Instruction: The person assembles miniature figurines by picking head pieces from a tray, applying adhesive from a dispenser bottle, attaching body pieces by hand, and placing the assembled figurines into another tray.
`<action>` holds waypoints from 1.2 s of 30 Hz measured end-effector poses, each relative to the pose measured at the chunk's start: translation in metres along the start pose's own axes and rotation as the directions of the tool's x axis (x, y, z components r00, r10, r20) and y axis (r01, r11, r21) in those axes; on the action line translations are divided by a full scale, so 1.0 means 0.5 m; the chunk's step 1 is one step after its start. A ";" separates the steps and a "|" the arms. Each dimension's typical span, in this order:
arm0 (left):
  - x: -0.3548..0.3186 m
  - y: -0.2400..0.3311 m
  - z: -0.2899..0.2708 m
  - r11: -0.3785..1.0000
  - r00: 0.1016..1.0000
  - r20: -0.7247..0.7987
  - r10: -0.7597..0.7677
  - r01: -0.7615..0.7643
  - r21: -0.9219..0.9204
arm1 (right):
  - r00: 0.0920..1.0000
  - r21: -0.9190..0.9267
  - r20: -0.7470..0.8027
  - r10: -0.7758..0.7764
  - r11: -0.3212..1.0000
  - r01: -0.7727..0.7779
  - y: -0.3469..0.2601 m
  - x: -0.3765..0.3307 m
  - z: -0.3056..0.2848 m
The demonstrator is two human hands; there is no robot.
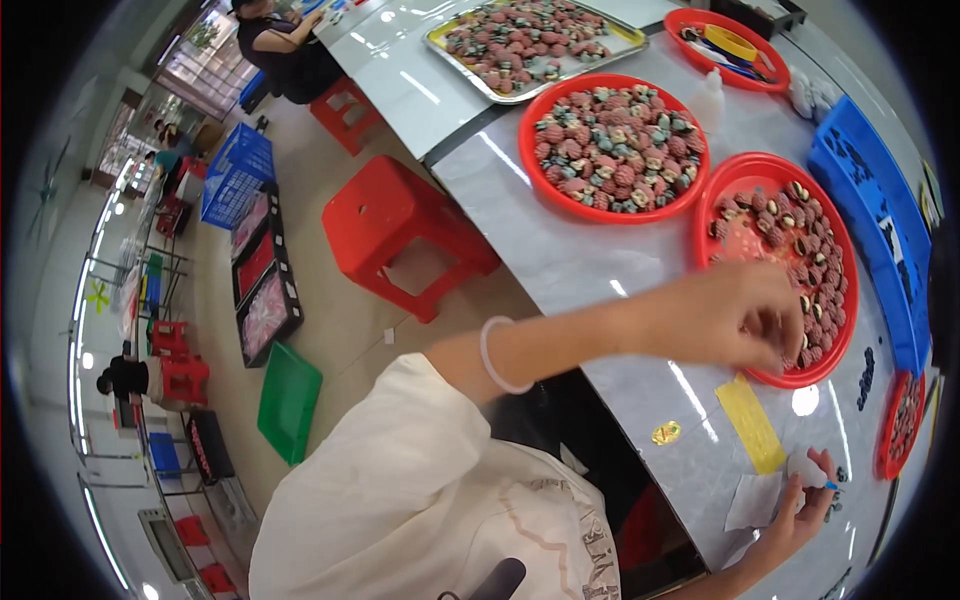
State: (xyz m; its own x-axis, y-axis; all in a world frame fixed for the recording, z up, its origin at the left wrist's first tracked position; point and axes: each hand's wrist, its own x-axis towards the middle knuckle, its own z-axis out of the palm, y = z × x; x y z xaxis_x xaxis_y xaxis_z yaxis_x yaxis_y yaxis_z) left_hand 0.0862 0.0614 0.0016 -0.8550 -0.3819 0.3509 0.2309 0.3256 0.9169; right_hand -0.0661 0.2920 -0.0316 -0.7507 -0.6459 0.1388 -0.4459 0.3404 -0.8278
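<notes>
Left hand (752, 318) curled, load unclear, over mid-right round red plastic tray (852, 278), seemingly set handy; right hand (795, 515) grips white blue-tipped bottle (804, 467).

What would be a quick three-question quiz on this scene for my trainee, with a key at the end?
1. Open question: Which hand is over a round red tray, and which one has its grip on a small white bottle?
2. True or false: The yellow strip lies on the gray tabletop, outside the round red trays.
3. Multiple choice: What colour is the long tray on the right side of the table? A) green, B) blue, C) yellow.

Key:
1. The left hand is over the tray; the right hand holds the bottle.
2. True.
3. B.
</notes>
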 end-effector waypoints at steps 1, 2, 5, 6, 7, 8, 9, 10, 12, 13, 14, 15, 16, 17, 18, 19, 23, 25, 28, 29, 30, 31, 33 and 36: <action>-0.010 -0.001 0.012 0.998 0.999 0.034 0.002 0.000 -0.063 | 1.000 0.004 0.011 -0.007 1.000 0.007 0.006 0.004 0.003; -0.021 -0.003 0.025 0.992 0.998 0.068 0.006 0.002 -0.129 | 1.000 0.038 0.010 0.011 0.999 -0.012 0.019 0.007 0.001; -0.048 -0.011 0.072 0.845 0.989 0.078 -0.126 0.148 -0.514 | 1.000 0.081 -0.004 0.027 0.996 -0.027 0.023 0.002 -0.002; -0.056 -0.015 0.089 0.845 0.989 0.071 -0.130 0.148 -0.513 | 0.999 0.087 -0.026 0.027 0.996 -0.024 0.021 -0.002 -0.004; -0.063 -0.017 0.103 0.773 0.986 0.090 -0.141 0.167 -0.612 | 1.000 0.089 -0.019 0.023 0.996 -0.021 0.016 -0.008 -0.004; -0.070 -0.018 0.117 0.687 0.982 0.113 -0.149 0.185 -0.703 | 0.992 0.117 -0.116 0.057 0.992 -0.044 0.012 -0.017 -0.005; -0.075 -0.017 0.129 0.586 0.971 0.158 -0.178 0.233 -0.776 | 0.972 0.143 -0.213 0.097 0.987 -0.067 0.010 -0.025 -0.009; -0.080 -0.017 0.136 0.580 0.971 0.161 -0.176 0.235 -0.780 | 0.971 0.136 -0.216 0.099 0.988 -0.070 0.008 -0.029 -0.019; -0.087 -0.019 0.149 0.492 0.955 0.219 -0.202 0.292 -0.820 | 0.996 0.303 -0.090 -0.023 0.952 0.049 0.012 -0.042 -0.046; -0.089 -0.019 0.152 0.457 0.948 0.252 -0.194 0.314 -0.832 | 0.994 0.222 -0.098 0.055 0.975 -0.032 0.031 -0.063 -0.061; -0.094 -0.016 0.153 0.451 0.949 0.219 -0.226 0.301 -0.840 | 0.989 0.198 -0.142 0.029 0.980 -0.001 0.027 -0.076 -0.060; -0.097 -0.012 0.156 0.430 0.947 0.198 -0.254 0.294 -0.854 | 0.982 0.152 -0.188 0.008 0.988 0.021 0.017 -0.081 -0.059; -0.095 -0.014 0.150 0.498 0.935 0.222 -0.277 0.337 -0.799 | 0.974 0.163 -0.224 0.041 0.987 -0.004 0.025 -0.094 -0.074; -0.097 -0.011 0.152 0.402 0.905 0.247 -0.345 0.381 -0.832 | 0.964 0.173 -0.263 0.036 0.985 0.011 0.014 -0.098 -0.071; -0.112 -0.020 0.155 0.398 0.898 0.213 -0.385 0.370 -0.840 | 0.965 0.248 -0.262 0.028 0.968 0.040 0.014 -0.085 -0.050; -0.110 -0.020 0.160 0.411 0.885 0.214 -0.413 0.391 -0.823 | 0.948 0.270 -0.318 0.027 0.961 0.063 0.000 -0.083 -0.038; -0.104 -0.035 0.184 0.508 0.896 0.169 -0.411 0.378 -0.774 | 0.985 0.501 -0.171 0.012 0.862 0.076 -0.029 -0.066 -0.025; -0.100 -0.031 0.191 0.494 0.884 0.213 -0.416 0.416 -0.764 | 0.991 0.566 -0.129 -0.033 0.818 0.101 -0.031 -0.063 -0.031; -0.099 -0.024 0.203 0.503 0.870 0.216 -0.443 0.441 -0.743 | 0.988 0.557 0.002 -0.156 0.820 0.129 -0.020 -0.067 -0.049; -0.100 -0.023 0.207 0.522 0.869 0.204 -0.450 0.442 -0.730 | 0.999 0.404 -0.025 0.032 0.914 -0.019 -0.043 -0.070 -0.048; -0.100 -0.023 0.209 0.542 0.869 0.192 -0.456 0.442 -0.715 | 0.999 0.404 -0.028 0.038 0.915 -0.024 -0.044 -0.069 -0.047; -0.101 -0.023 0.211 0.541 0.867 0.194 -0.458 0.445 -0.714 | 0.999 0.385 -0.032 0.031 0.923 -0.017 -0.044 -0.069 -0.048; -0.102 -0.023 0.213 0.536 0.869 0.196 -0.455 0.442 -0.719 | 0.999 0.367 -0.036 0.026 0.930 -0.011 -0.041 -0.071 -0.048; -0.103 -0.020 0.215 0.523 0.857 0.219 -0.467 0.467 -0.713 | 0.996 0.314 -0.052 -0.066 0.946 0.079 -0.036 -0.073 -0.053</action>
State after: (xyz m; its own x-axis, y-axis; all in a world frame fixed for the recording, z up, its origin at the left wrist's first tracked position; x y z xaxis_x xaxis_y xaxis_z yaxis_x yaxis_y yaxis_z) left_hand 0.0780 0.1707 -0.0460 -0.9421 -0.2897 -0.1687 0.0528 -0.6252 0.7787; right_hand -0.0437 0.3274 -0.0074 -0.7442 -0.6303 0.2210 -0.3278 0.0563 -0.9431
